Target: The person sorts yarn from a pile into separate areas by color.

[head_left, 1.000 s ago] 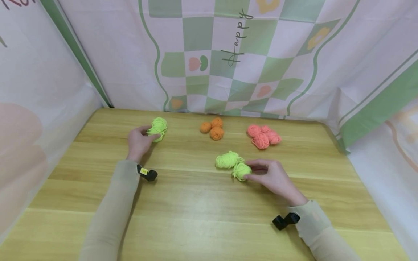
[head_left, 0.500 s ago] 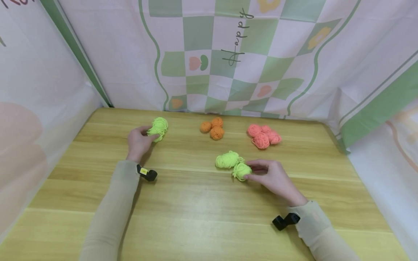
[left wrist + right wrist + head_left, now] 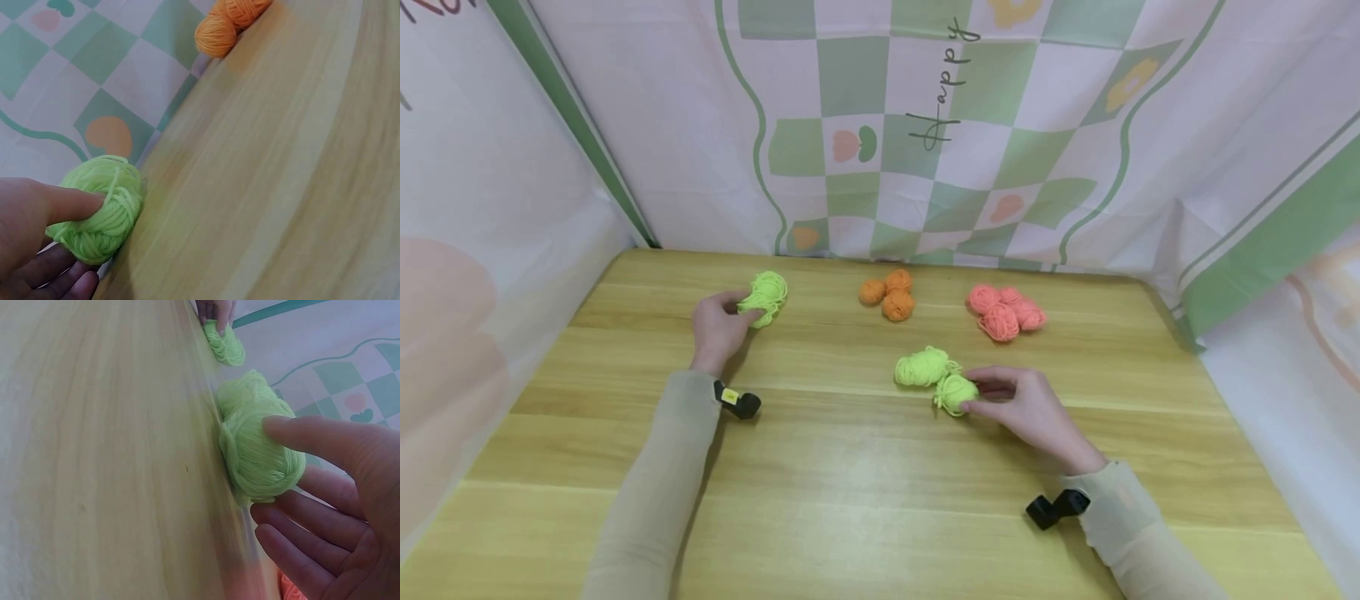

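At the far left of the table, my left hand (image 3: 718,327) pinches a neon yellow-green ball of yarn (image 3: 767,293). In the left wrist view its thumb lies on the near side of the yarn (image 3: 103,219), with the fingers below. Right of the table's middle, my right hand (image 3: 1033,412) holds another yellow-green ball of yarn (image 3: 955,393) between thumb and fingers. Against that ball's far left side lies a longer yellow-green ball of yarn (image 3: 922,367). In the right wrist view the held yarn (image 3: 265,456) partly covers this longer one (image 3: 247,390).
Three orange balls of yarn (image 3: 897,304) sit together at the back middle. Several coral-pink balls of yarn (image 3: 1000,322) are clustered to their right. A printed curtain (image 3: 917,192) hangs along the wooden table's (image 3: 850,500) back edge, with more cloth at both sides.
The yarn at my left hand has shifted very slightly to the right. My right hand and the other balls of yarn stay where they were.
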`<state>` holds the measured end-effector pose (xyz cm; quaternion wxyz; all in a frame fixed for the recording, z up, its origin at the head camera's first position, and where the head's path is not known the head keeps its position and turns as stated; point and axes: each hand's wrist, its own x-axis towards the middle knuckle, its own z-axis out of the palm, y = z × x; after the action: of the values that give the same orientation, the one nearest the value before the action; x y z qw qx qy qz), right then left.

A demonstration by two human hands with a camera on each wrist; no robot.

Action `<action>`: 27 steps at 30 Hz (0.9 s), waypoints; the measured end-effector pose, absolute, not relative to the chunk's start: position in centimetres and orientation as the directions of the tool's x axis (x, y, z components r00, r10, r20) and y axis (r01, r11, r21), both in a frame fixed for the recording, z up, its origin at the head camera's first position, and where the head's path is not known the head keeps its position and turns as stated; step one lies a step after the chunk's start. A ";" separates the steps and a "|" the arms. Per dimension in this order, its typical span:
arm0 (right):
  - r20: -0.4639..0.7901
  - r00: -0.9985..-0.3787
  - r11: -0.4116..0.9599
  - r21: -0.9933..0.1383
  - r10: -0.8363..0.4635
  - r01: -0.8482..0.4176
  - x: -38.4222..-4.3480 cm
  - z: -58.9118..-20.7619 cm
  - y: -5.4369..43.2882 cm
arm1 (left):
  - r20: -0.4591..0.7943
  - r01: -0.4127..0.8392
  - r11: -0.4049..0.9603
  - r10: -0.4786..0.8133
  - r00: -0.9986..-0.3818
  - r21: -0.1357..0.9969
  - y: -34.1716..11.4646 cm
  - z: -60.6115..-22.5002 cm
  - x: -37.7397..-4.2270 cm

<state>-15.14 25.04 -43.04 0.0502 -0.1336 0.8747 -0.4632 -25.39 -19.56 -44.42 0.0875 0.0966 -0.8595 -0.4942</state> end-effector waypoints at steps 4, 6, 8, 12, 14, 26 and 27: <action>0.036 -0.960 0.532 -0.826 -0.279 -0.185 -15.1 -43.0 25.0 | 0.066 -0.069 0.487 -0.254 -0.965 0.870 -19.5 -44.5 -25.3; 0.035 -0.959 0.531 -0.827 -0.280 -0.185 -15.1 -43.0 25.0 | 0.071 -0.064 0.485 -0.255 -0.964 0.872 -19.5 -44.4 -25.2; 0.033 -0.959 0.529 -0.828 -0.281 -0.184 -15.1 -43.0 25.0 | 0.073 -0.062 0.479 -0.258 -0.963 0.876 -19.5 -44.4 -25.2; 0.031 -0.959 0.529 -0.829 -0.280 -0.181 -15.1 -43.0 25.0 | 0.073 -0.061 0.467 -0.264 -0.962 0.882 -19.5 -44.4 -25.1; 0.030 -0.960 0.528 -0.830 -0.280 -0.180 -15.1 -43.0 25.0 | 0.073 -0.063 0.465 -0.267 -0.961 0.883 -19.5 -44.4 -25.1; 0.029 -0.961 0.528 -0.831 -0.276 -0.176 -15.0 -43.0 25.0 | 0.126 -0.010 0.479 -0.251 -0.960 0.878 -19.4 -44.1 -24.9; 0.028 -0.961 0.528 -0.831 -0.276 -0.176 -15.0 -43.0 25.0 | 0.128 -0.008 0.479 -0.251 -0.960 0.878 -19.3 -44.1 -24.9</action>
<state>-15.02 24.97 -42.99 0.0537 -0.1295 0.8723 -0.4684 -24.93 -19.29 -44.08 0.1201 0.0759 -0.8516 -0.5046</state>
